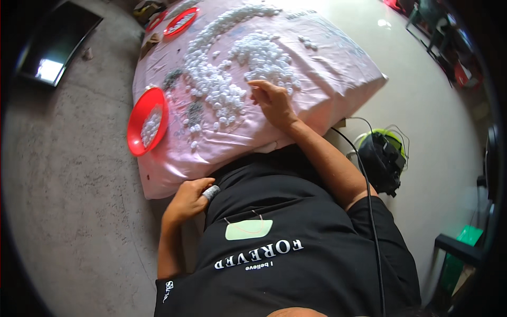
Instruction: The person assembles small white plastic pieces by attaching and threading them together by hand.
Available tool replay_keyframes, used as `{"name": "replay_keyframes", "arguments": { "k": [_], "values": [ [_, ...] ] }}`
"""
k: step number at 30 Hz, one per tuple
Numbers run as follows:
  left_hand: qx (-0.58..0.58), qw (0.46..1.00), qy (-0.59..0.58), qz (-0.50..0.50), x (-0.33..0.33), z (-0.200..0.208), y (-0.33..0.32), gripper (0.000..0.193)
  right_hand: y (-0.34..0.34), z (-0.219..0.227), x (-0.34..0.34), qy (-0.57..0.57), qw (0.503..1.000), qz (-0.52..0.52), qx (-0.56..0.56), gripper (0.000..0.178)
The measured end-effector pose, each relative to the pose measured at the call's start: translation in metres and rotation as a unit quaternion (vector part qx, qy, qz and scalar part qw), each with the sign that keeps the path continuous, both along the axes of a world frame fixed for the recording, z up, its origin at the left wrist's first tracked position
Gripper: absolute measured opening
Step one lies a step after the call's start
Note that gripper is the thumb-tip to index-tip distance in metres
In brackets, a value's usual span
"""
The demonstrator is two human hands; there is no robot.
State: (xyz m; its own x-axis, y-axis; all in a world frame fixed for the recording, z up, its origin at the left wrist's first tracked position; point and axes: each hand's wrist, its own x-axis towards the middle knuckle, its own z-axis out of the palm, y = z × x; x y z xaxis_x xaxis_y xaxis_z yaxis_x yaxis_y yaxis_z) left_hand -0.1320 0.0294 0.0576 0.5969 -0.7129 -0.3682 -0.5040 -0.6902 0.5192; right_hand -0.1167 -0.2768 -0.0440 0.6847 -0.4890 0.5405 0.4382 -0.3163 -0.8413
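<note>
While the right hand (273,101) pinches into the heap of small white plastic beads (232,79) on the pink cloth-covered cushion (338,74) | left hand (190,201) closed around a small grey cylinder (211,192) | beads look light, hard, slippery; best pinched singly by fingertips.

Daylight pours in from the upper right, where the pale floor (422,90) is washed out almost to white and a small specular spot glares near the top edge. The pink cloth (338,79) is brightest along its far right corner and dims toward its near left edge. The grey floor on the left sits in softer, flatter light. A short shadow falls under the right hand (272,100) onto the white beads (222,90). The black shirt (296,211) swallows detail. Fisheye bending curves straight lines toward the rim, and a black vignette rings the corners. Focus is fair at the centre, softer outward.
</note>
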Motion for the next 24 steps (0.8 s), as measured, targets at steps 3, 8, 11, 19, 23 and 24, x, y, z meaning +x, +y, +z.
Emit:
{"name": "replay_keyframes", "arguments": {
  "k": [3,8,11,19,23,24],
  "values": [
    [0.196,0.967,-0.120,0.111,0.000,-0.046,0.021,0.040,0.002,0.000,0.001,0.024,0.999,0.017,0.016,0.020],
    [0.078,0.965,-0.069,0.239,-0.009,-0.095,0.036,0.047,0.004,0.004,-0.001,0.051,0.998,0.008,-0.029,0.019],
    [0.011,0.963,-0.093,0.253,-0.010,-0.100,0.043,0.044,0.006,0.004,0.000,0.066,0.997,0.007,-0.047,0.019],
    [0.044,0.969,-0.179,0.165,-0.014,-0.081,0.036,0.022,0.007,0.004,0.002,0.068,0.995,0.009,-0.079,0.017],
    [-0.022,0.969,-0.185,0.162,-0.017,-0.074,0.032,0.025,0.007,0.009,-0.002,0.087,0.986,0.009,-0.143,0.015],
    [-0.063,0.969,-0.185,0.154,-0.017,-0.073,0.030,0.027,0.008,0.012,-0.003,0.075,0.979,0.036,-0.187,0.013]
  ]
}}
